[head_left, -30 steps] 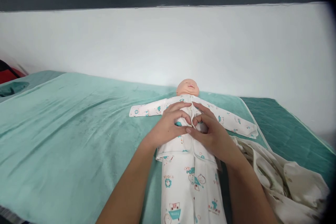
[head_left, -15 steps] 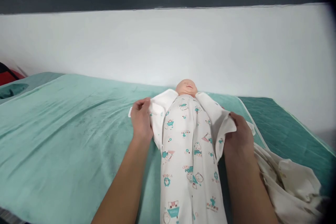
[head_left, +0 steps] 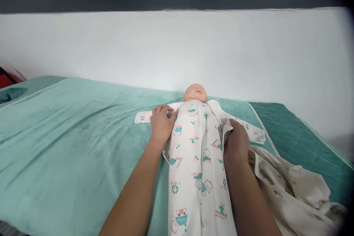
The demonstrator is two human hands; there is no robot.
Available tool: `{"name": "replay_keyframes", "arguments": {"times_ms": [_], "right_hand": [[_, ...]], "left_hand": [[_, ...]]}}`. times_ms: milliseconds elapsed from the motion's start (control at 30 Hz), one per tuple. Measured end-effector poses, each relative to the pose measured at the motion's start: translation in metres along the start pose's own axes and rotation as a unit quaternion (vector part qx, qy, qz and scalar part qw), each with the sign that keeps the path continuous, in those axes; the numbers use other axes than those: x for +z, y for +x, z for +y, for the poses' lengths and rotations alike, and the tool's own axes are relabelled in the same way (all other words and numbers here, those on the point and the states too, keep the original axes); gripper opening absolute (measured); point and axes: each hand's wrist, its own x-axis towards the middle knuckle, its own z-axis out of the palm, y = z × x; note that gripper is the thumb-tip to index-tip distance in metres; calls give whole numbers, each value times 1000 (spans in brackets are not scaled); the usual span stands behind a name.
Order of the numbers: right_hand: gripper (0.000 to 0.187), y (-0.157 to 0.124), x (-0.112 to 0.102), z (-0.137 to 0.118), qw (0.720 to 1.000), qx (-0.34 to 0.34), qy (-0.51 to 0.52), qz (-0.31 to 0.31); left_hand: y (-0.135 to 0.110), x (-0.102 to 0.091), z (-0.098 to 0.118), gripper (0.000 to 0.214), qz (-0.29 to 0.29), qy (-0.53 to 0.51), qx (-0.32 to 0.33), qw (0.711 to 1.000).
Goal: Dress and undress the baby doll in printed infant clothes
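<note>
So a doll with a smooth pinkish head is lying on its back around the middle, head at the far end. A long white cloth garment with teal and pink cartoon prints is covering its body down to the near edge of view. A matching white printed cloth jacket is lying open around it, sleeves stretching out left and right. The left hand is resting on the jacket's left side, thumb apart from the fingers. The right hand is curling in, clamping the edge of the right flap. Underneath, a light teal plush blanket is spreading far to the left. A crumpled cream cloth is sitting near right, with a darker teal quilted sheet lying beyond. A plain white wall is standing behind everything.
</note>
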Motion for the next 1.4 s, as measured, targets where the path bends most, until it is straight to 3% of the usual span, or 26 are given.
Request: {"name": "replay_keyframes", "arguments": {"times_ms": [100, 200, 333, 500, 567, 667, 800, 967, 1100, 1267, 1333, 1400], "right_hand": [[28, -1, -5, 12, 995, -3, -79, 60], [38, -2, -16, 23, 992, -32, -99, 66], [39, 9, -48, 27, 989, -95, -98, 53], [35, 27, -80, 18, 984, -88, -132, 85], [35, 27, -76, 15, 983, -96, -136, 73], [41, 26, -51, 8, 977, -127, -167, 41], [51, 36, -9, -6, 938, -192, -286, -29], [42, 61, 18, -9, 896, -141, -403, -125], [26, 85, 14, -6, 884, -136, -430, -125], [24, 120, -18, -3, 832, -118, -537, -67], [25, 121, -25, -4, 822, -120, -553, -56], [28, 111, -23, -7, 824, -194, -529, -54]], "left_hand": [[2, 0, -1, 11, -7, 30, 7, 999], [2, 0, -2, 13, -17, 59, 6, 998], [1, 0, -2, 11, -10, 92, 18, 996], [4, -2, -6, 15, 2, 107, 6, 994], [7, -5, -10, 15, 6, 121, -7, 993], [10, -9, -15, 17, 12, 141, -21, 990], [14, -12, -21, 20, 2, 168, -24, 985], [19, -10, -28, 19, 0, 201, -35, 979], [23, -9, -32, 19, -10, 215, -40, 976], [23, -9, -31, 20, -5, 215, -37, 976], [22, -9, -28, 21, 10, 192, -8, 981], [20, -8, -24, 31, 15, 157, 59, 986]]}}
